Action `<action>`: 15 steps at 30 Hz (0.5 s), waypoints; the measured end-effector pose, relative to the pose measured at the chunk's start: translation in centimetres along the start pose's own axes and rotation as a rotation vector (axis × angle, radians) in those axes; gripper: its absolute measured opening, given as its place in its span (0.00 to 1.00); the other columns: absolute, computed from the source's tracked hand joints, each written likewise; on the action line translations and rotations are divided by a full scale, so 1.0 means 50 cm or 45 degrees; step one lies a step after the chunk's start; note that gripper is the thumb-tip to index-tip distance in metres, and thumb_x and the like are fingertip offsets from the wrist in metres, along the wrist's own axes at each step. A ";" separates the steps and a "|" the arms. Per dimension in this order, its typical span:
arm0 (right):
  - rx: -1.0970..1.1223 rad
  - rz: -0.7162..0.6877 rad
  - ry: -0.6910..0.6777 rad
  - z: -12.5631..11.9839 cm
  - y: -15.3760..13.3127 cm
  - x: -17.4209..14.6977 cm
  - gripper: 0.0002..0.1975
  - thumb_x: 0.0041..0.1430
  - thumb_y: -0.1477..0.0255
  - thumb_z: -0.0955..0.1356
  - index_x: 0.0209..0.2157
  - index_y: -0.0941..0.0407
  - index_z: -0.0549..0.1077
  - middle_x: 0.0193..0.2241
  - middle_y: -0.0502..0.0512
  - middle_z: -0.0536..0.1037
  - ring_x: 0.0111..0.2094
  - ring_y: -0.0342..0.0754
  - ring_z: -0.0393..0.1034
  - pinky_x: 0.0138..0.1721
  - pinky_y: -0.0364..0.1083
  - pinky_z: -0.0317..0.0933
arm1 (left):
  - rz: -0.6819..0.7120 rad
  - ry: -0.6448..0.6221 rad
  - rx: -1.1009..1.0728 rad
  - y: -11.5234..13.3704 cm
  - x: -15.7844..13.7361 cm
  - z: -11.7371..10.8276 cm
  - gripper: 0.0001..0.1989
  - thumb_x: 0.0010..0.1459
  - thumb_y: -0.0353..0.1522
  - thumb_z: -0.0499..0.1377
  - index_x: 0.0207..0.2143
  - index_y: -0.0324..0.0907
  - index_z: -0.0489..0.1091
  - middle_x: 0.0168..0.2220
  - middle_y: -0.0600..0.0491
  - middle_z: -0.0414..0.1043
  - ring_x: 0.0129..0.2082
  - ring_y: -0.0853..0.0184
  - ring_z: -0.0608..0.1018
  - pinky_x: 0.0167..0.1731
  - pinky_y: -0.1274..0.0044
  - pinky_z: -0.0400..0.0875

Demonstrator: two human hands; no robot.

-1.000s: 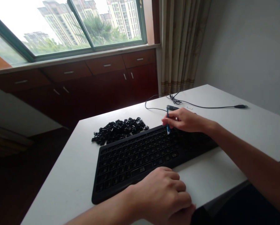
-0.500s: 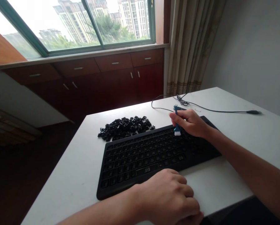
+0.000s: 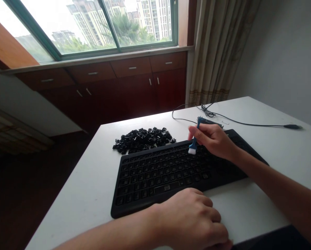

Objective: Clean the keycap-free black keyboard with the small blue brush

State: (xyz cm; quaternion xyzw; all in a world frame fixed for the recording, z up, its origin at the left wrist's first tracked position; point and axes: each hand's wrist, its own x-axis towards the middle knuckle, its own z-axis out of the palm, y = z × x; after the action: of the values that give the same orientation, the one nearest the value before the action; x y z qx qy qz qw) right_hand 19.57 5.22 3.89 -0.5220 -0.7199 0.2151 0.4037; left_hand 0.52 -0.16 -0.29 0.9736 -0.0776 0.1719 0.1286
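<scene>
My right hand (image 3: pixel 214 140) pinches a small blue cleaning brush (image 3: pixel 195 140) between thumb and fingers. Its white bristles point down over the upper part of a black keyboard (image 3: pixel 160 170) whose keycaps are off, leaving rows of open sockets. I cannot tell if the bristles touch it. My left hand (image 3: pixel 194 218) lies curled by the table's front edge, just below the keyboard; its fingertips are hidden, so anything in them does not show. Behind the keyboard is a heap of loose black keycaps (image 3: pixel 142 139).
The white table (image 3: pixel 84 180) bears a black cable (image 3: pixel 245 124), partly bundled, at the back right. Near it are a dark flat object (image 3: pixel 211 122) behind my right hand and a thin bent wire (image 3: pixel 225 122). Cabinets (image 3: pixel 129 90) stand beneath the window.
The brush has tilted, its bristles swinging left and slightly down over the keyboard. My view has shifted a little to the left. The left hand keeps its curled pose.
</scene>
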 end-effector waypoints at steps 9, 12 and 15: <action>-0.216 -0.247 0.219 0.015 0.008 0.000 0.13 0.63 0.62 0.65 0.36 0.54 0.79 0.31 0.54 0.77 0.27 0.44 0.66 0.30 0.46 0.60 | 0.018 -0.062 0.013 -0.005 -0.001 0.000 0.17 0.65 0.40 0.55 0.24 0.43 0.67 0.23 0.57 0.71 0.22 0.69 0.68 0.23 0.73 0.56; -0.131 -0.063 0.151 0.015 0.008 -0.003 0.16 0.64 0.60 0.64 0.31 0.54 0.77 0.20 0.49 0.71 0.21 0.42 0.61 0.24 0.45 0.56 | 0.023 -0.048 -0.001 -0.005 -0.004 -0.002 0.16 0.65 0.41 0.55 0.26 0.43 0.69 0.24 0.57 0.72 0.22 0.69 0.68 0.23 0.73 0.58; -0.216 -0.054 0.162 0.016 0.018 -0.001 0.16 0.64 0.60 0.64 0.30 0.55 0.77 0.19 0.49 0.70 0.21 0.42 0.61 0.24 0.46 0.56 | 0.005 0.000 0.011 -0.004 -0.006 -0.002 0.15 0.64 0.39 0.56 0.25 0.43 0.68 0.24 0.58 0.71 0.22 0.69 0.67 0.23 0.73 0.57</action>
State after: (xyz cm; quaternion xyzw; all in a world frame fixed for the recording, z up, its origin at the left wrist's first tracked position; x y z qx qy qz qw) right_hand 19.44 5.60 2.76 -0.5516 -0.7193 0.1114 0.4074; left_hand 0.24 0.10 -0.36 0.9740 -0.0787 0.1725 0.1240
